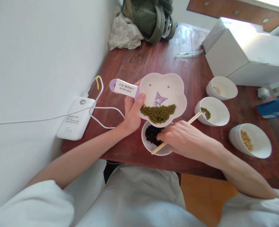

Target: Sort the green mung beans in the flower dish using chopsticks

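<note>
My left hand (132, 110) grips the handle side of a flower-shaped white plate (167, 86) with a purple cartoon print, tilted above the table. A heap of green mung beans (157, 113) lies at the plate's near edge. Under that edge stands a white bowl (146, 143) holding black beans (151, 132). My right hand (182, 137) rests over this bowl and holds wooden chopsticks (193, 118), whose ends stick out to both sides of the hand.
Three more white bowls stand to the right: one with a few green beans (213, 111), one nearly bare (222, 88), one with pale beans (251, 140). A white power unit (76, 118) with cables lies left; white boxes (245, 52), a green backpack (151, 17).
</note>
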The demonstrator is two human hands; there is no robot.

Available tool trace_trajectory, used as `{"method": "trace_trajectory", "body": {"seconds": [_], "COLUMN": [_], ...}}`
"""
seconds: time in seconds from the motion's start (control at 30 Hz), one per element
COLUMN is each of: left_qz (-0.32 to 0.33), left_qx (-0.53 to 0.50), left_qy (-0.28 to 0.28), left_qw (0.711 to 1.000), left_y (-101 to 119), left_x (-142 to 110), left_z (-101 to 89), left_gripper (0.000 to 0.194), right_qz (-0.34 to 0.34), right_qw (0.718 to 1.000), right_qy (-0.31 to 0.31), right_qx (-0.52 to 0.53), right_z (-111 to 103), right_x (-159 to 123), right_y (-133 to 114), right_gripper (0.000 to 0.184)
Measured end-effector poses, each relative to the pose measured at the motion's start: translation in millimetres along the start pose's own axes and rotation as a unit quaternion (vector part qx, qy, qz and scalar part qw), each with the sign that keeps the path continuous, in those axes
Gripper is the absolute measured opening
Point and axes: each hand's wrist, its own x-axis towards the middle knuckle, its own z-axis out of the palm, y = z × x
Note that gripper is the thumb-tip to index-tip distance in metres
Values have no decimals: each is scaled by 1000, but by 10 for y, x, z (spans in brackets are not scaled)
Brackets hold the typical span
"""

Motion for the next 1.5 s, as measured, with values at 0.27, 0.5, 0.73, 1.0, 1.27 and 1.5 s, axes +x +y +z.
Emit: {"method": "trace_trajectory", "body": {"seconds": [0.27, 0.5, 0.73, 1.0, 1.27, 1.5], "left_qz": [-29, -30, -35, -8, -19, -21], "left_qx": [-1, -9, 11, -3, 13, -37], "left_qy": [-14, 26, 56, -14, -106, -103], "left_qw": [999, 999, 998, 1000, 994, 994], "left_y": [107, 71, 15, -50, 47, 73], "left_x": [18, 10, 4, 24, 6, -20], "left_z": [58, 84, 45, 19, 46, 56], "left_gripper": [50, 47, 42, 41, 45, 36], "right_qz": [-10, -16, -36, -14, 52, 112], "right_qw": [1000, 999, 999, 988, 953, 936], "right_qy": [7, 38, 35, 124, 296, 333], "right_qx": [-13, -20, -6, 87, 50, 17], "right_z": [46, 79, 33, -243, -258, -206], "right_x": [23, 55, 4, -430, -529, -345], "right_y": [-21, -24, 1, 261, 449, 523], "right_gripper": [14, 15, 18, 16, 19, 40]}}
